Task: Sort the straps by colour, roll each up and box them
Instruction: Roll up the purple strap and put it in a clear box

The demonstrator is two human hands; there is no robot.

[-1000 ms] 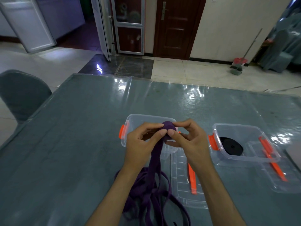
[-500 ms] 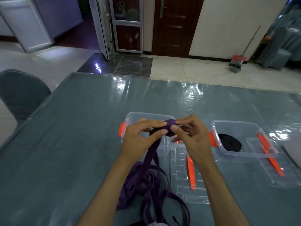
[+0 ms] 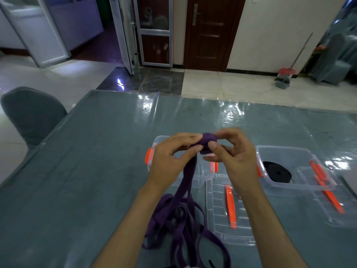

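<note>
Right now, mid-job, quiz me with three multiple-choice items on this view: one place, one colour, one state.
1. Where is the rolled black strap?
A. in the right box
B. in the left box
C. on a lid

2. What colour is the strap being rolled?
A. orange
B. purple
C. black

3. What state is that strap in?
A. fully rolled
B. untouched
C. partly rolled

Answers:
1 A, the coil lies inside the right box.
2 B, both hands, left and right, pinch a purple roll.
3 C, a loose tail runs down to the table.
</note>
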